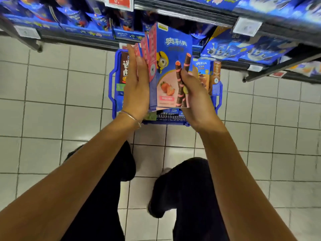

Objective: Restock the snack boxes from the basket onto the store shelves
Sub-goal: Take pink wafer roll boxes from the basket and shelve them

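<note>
Looking down from the head camera, a person's two bare forearms reach forward over a white tiled floor (52, 105). Between the hands is a stack of snack boxes (172, 54), several flat cartons held together and raised upright in front of the store shelves (191, 13). The front carton is blue, with a yellow cartoon figure, strawberries and pink-striped wafer rolls printed on it; pink edges of the cartons behind it fan out to the left.

The left hand (137, 84) lies flat against the left side of the stack, fingers straight and pointing up, pressing inward. A thin bracelet (131, 117) circles that wrist. The right hand (194, 94) grips the stack's lower right edge, thumb across the front face and the palm wrapped around the side; its fingers are hidden behind the stack.

Directly below the stack, a blue basket (112, 87) stands on the floor. It holds more boxes, a dark brown one (124, 68) at its left side and blue and brown ones (203, 72) at its right. The shelves above are packed with blue packages, somewhat blurred, and a white price tag (246, 27) hangs on a shelf edge. Black trouser legs and shoes show at the bottom.
</note>
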Motion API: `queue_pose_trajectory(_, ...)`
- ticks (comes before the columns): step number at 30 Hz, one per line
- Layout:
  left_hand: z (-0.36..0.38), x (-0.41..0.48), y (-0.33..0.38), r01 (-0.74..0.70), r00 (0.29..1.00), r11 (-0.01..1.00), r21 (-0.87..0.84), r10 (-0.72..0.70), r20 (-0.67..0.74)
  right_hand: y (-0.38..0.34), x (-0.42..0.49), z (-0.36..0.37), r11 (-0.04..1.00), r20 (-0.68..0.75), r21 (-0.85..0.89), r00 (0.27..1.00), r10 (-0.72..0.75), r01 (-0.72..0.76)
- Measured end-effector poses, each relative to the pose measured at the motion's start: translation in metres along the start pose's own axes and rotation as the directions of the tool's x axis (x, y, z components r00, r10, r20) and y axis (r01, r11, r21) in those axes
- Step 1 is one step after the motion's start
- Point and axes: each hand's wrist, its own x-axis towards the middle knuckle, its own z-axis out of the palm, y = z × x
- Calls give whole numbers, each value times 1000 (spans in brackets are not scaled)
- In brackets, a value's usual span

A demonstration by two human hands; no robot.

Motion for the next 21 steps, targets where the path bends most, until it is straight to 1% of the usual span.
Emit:
queue_pose_trajectory(2,-25,-18,46,-41,999,999,-9,41,3,-36,-32,21,1000,-17,-29,1000,0,0)
queue_pose_trajectory(4,-47,-37,94,9,1000,988,-154,-8,7,-76,-65,45,1000,-29,-7,999,-27,27)
queue_pose_trajectory(5,-59,-43,120,22,1000,980,-196,-21,9,-96,-80,57,999,-21,18,999,-36,36)
queue_pose_trajectory(7,-84,-58,169,23,999,981,-194,-28,-22,-139,-110,82,997,-2,62,999,-36,36)
queue_pose_trajectory(10,-120,-76,228,21,1000,960,-279,-26,-16,-192,-147,114,993,65,108,997,-49,42)
queue_pose_trajectory(12,-143,-86,259,36,999,927,-373,-23,39,-224,-168,137,995,110,91,992,-53,43)
queue_pose_trajectory(14,-167,-95,290,27,999,903,-430,-8,46,-252,-185,158,998,140,48,989,-53,47)
queue_pose_trajectory(16,-188,-104,315,-18,1000,886,-464,27,12,-274,-197,178,998,159,39,986,-55,49)
queue_pose_trajectory(18,-207,-109,334,-106,994,864,-493,98,-43,-294,-207,199,998,184,10,981,-69,68)
queue_pose_trajectory(21,-233,-111,355,-199,979,839,-507,192,-67,-321,-216,225,973,203,-158,970,-134,168)
